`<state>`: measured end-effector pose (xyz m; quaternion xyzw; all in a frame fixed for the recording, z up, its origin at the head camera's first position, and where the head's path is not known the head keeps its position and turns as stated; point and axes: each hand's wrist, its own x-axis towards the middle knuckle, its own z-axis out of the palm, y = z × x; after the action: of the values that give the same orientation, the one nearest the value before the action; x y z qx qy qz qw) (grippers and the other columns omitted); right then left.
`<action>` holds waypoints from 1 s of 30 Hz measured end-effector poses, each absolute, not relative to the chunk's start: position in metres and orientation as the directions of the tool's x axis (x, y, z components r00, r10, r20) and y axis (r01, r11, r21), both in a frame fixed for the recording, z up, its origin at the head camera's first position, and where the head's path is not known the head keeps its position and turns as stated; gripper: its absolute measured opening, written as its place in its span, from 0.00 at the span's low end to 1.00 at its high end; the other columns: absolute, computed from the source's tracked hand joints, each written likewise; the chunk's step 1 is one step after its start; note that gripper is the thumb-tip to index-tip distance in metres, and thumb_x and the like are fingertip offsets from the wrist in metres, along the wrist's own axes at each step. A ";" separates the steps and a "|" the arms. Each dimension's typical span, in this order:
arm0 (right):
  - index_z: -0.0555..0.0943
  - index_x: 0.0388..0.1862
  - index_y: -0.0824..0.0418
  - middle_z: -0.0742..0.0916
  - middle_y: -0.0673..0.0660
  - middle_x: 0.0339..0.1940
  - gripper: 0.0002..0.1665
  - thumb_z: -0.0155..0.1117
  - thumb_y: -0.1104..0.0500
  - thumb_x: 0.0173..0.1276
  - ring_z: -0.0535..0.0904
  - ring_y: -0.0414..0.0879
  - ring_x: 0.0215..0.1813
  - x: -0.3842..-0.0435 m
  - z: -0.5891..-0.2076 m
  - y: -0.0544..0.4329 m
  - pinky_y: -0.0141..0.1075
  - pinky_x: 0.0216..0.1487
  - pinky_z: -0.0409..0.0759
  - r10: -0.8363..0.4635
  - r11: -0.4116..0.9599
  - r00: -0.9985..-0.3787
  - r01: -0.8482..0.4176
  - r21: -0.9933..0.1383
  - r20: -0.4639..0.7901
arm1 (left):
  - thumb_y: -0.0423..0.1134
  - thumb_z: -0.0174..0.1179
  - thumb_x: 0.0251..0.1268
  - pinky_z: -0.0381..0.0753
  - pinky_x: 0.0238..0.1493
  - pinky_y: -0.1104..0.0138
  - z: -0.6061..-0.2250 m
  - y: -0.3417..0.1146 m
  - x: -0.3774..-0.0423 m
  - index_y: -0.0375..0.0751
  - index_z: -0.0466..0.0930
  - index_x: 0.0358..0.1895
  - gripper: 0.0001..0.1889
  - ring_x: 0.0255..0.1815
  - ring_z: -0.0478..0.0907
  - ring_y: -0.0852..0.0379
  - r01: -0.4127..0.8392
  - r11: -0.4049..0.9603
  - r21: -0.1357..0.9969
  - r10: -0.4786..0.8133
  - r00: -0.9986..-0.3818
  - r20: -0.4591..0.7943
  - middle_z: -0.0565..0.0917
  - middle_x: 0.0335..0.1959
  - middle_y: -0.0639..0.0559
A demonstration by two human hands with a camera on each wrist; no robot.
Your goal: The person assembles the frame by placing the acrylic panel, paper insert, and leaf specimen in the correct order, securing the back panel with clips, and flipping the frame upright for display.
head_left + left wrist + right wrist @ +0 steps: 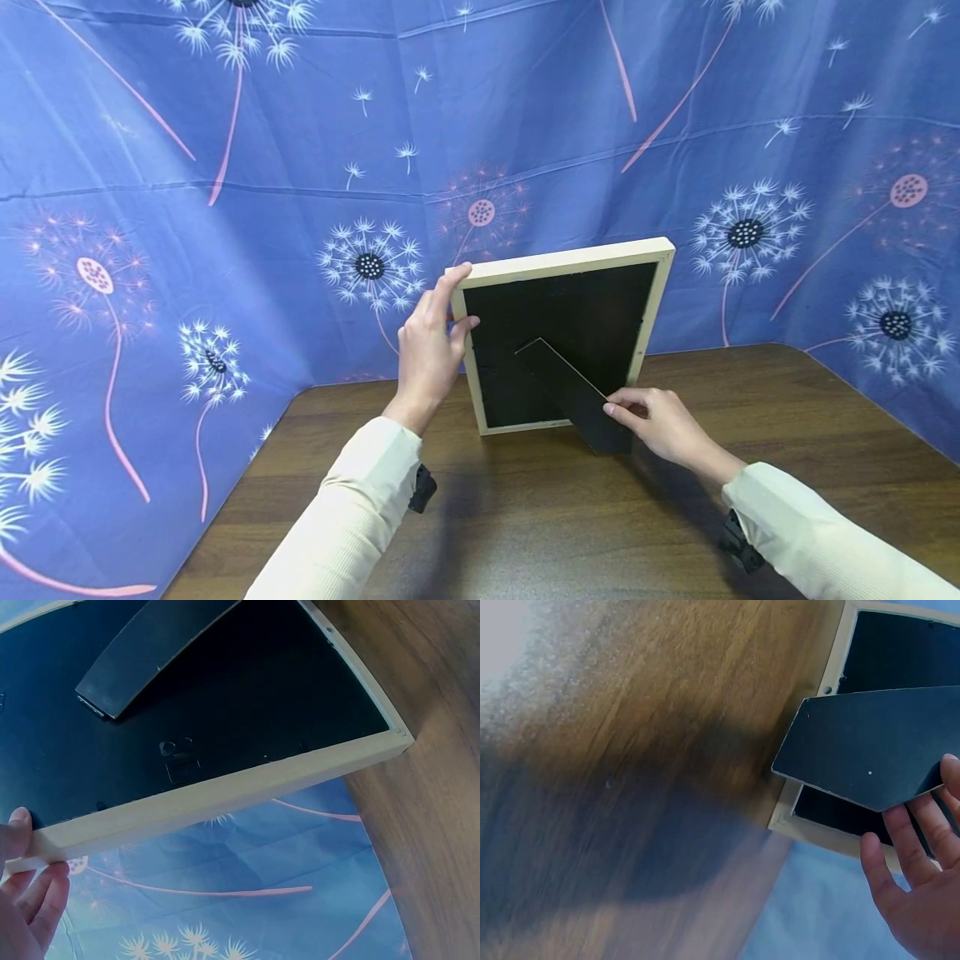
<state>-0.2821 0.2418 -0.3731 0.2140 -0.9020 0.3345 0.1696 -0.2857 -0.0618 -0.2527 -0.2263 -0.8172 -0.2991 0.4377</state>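
A picture frame (562, 265) with a pale wooden border and a black back board (555, 308) stands on the table, its back toward me. My left hand (432, 346) grips its upper left corner, thumb on the back and fingers over the outer edge. From the back board a black easel stand (573, 396) swings out, hinged near the middle. My right hand (663, 421) pinches the stand's right edge near its lower end. In the right wrist view the thumb lies on the stand (862, 746) and fingers reach beneath it. The frame's front is hidden.
The brown wood-grain table (540, 525) extends to both sides and in front of the frame. Behind and to the left hangs a blue curtain (300, 150) with a dandelion print, close behind the table's back edge. Dark devices (741, 542) sit on both wrists.
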 end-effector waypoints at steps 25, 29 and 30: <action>0.87 0.41 0.51 0.84 0.39 0.31 0.05 0.65 0.56 0.75 0.72 0.33 0.29 -0.236 -0.368 0.245 0.32 0.31 0.74 -0.348 0.643 -0.845 -0.531 -0.552 0.406 | 0.33 0.71 0.62 0.82 0.25 0.50 -0.271 -0.049 -0.293 0.54 0.71 0.66 0.31 0.33 0.84 0.47 0.651 0.731 0.203 0.083 -0.381 0.921 0.84 0.41 0.41; 0.88 0.40 0.50 0.83 0.38 0.30 0.05 0.65 0.56 0.75 0.73 0.33 0.30 -0.231 -0.369 0.243 0.32 0.31 0.74 -0.345 0.628 -0.847 -0.528 -0.571 0.404 | 0.33 0.72 0.61 0.81 0.24 0.51 -0.275 -0.047 -0.294 0.54 0.72 0.66 0.31 0.33 0.84 0.47 0.646 0.739 0.189 0.081 -0.363 0.928 0.84 0.43 0.42; 0.88 0.41 0.50 0.82 0.38 0.28 0.05 0.65 0.55 0.75 0.73 0.33 0.30 -0.230 -0.369 0.243 0.32 0.30 0.74 -0.342 0.624 -0.852 -0.522 -0.582 0.397 | 0.34 0.72 0.61 0.81 0.23 0.51 -0.276 -0.046 -0.294 0.54 0.72 0.66 0.31 0.32 0.84 0.47 0.648 0.738 0.186 0.080 -0.358 0.930 0.84 0.43 0.42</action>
<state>-0.2296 0.2425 -0.3686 0.2421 -0.8923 0.3600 0.1247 -0.2944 -0.0457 -0.2762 -0.2346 -0.7766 -0.2753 0.5159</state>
